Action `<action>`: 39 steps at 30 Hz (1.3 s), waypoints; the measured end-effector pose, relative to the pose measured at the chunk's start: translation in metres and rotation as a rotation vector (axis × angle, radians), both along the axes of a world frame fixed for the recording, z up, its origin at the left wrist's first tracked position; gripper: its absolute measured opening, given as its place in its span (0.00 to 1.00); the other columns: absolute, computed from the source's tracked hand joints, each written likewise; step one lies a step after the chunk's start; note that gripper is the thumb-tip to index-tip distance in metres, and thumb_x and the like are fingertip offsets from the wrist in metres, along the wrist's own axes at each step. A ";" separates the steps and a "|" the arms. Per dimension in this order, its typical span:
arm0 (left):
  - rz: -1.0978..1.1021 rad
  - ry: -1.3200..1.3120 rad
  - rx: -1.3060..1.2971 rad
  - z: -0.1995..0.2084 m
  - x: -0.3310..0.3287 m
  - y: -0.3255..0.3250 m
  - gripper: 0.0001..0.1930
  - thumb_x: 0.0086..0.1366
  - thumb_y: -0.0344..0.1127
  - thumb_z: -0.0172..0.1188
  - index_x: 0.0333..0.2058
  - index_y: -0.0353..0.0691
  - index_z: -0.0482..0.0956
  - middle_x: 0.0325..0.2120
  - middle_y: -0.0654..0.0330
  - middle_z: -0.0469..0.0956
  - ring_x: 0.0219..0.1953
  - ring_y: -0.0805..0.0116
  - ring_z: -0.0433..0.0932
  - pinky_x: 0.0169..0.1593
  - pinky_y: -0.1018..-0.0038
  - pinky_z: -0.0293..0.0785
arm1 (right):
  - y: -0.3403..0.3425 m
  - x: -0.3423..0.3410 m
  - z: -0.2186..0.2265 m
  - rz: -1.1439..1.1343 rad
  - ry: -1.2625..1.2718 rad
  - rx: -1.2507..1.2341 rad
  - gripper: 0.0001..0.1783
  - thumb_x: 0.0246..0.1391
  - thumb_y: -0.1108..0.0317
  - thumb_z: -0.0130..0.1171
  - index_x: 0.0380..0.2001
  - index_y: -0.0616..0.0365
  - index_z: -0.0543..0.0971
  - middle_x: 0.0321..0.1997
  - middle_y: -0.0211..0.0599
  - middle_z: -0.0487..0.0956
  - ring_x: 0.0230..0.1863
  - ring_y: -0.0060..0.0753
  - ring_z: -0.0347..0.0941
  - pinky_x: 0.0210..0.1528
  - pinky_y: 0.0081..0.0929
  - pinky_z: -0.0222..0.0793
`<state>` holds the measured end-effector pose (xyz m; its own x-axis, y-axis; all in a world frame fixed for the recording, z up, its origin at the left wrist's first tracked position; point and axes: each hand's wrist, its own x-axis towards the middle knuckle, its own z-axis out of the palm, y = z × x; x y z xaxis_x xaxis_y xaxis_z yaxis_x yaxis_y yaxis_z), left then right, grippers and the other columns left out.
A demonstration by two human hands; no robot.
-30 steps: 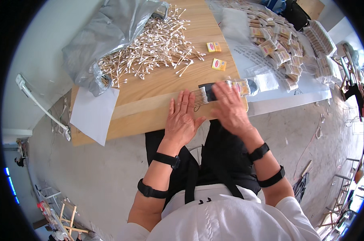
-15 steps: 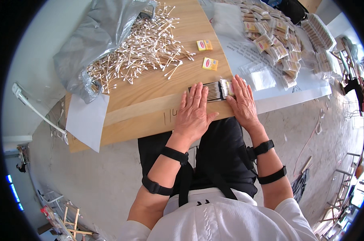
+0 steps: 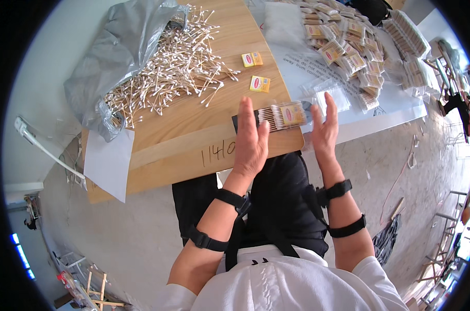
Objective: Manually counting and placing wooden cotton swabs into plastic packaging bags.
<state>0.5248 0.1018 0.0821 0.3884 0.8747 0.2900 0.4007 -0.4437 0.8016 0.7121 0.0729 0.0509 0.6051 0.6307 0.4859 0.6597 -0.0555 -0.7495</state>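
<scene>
A flat row of cotton swabs (image 3: pixel 266 116) lies at the table's front edge, its right part inside a clear bag with a yellow label card (image 3: pixel 291 113). Dark backing shows under the swabs at the left. My left hand (image 3: pixel 251 147) is turned on edge at the left end of the row, fingers stretched and thumb apart, holding nothing. To the right of the bag, my right hand (image 3: pixel 325 132) is raised with its fingers apart and nothing in it. Two loose yellow label cards (image 3: pixel 260 84) lie just beyond the row.
Loose cotton swabs (image 3: pixel 178 72) spill from a grey plastic bag (image 3: pixel 115 57) at the far left. Filled swab packs (image 3: pixel 349 52) are heaped at the back right, near empty clear bags (image 3: pixel 334 98). White paper (image 3: pixel 108 163) hangs over the left table edge.
Both hands have lifted off the swab row and turned on edge. My right hand has moved off the bag, uncovering its label card.
</scene>
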 end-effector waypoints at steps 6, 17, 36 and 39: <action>0.141 -0.504 -0.237 -0.011 0.029 0.006 0.32 0.76 0.45 0.41 0.68 0.29 0.46 0.68 0.39 0.51 0.71 0.51 0.50 0.71 0.64 0.48 | 0.024 -0.002 0.007 0.200 1.323 0.009 0.18 0.59 0.56 0.62 0.37 0.64 0.82 0.30 0.29 0.79 0.31 0.19 0.73 0.37 0.20 0.71; 0.114 -0.919 -0.544 -0.002 0.063 -0.002 0.33 0.75 0.45 0.42 0.68 0.28 0.47 0.70 0.42 0.47 0.72 0.58 0.46 0.72 0.65 0.43 | 0.029 -0.017 -0.001 0.157 1.293 0.068 0.15 0.60 0.61 0.61 0.34 0.66 0.81 0.30 0.33 0.81 0.29 0.23 0.74 0.34 0.24 0.73; 0.478 -0.267 -0.076 -0.013 -0.157 0.026 0.11 0.65 0.29 0.59 0.46 0.35 0.77 0.33 0.58 0.79 0.35 0.72 0.77 0.39 0.75 0.74 | 0.069 -0.106 0.057 0.619 0.139 -0.225 0.13 0.48 0.76 0.59 0.39 0.58 0.80 0.37 0.42 0.77 0.37 0.43 0.76 0.40 0.35 0.73; 0.463 -0.178 -0.017 -0.007 -0.148 0.027 0.11 0.61 0.29 0.61 0.44 0.38 0.77 0.31 0.57 0.78 0.33 0.68 0.78 0.35 0.73 0.74 | 0.106 -0.116 0.050 0.658 -0.232 -0.157 0.13 0.45 0.75 0.60 0.38 0.56 0.82 0.41 0.41 0.75 0.45 0.47 0.73 0.46 0.39 0.72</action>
<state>0.3764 0.1290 0.0752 -0.0960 0.9490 0.3004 0.4083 -0.2377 0.8813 0.5957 0.1785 0.1013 -0.0333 0.9025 0.4293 0.7350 0.3132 -0.6014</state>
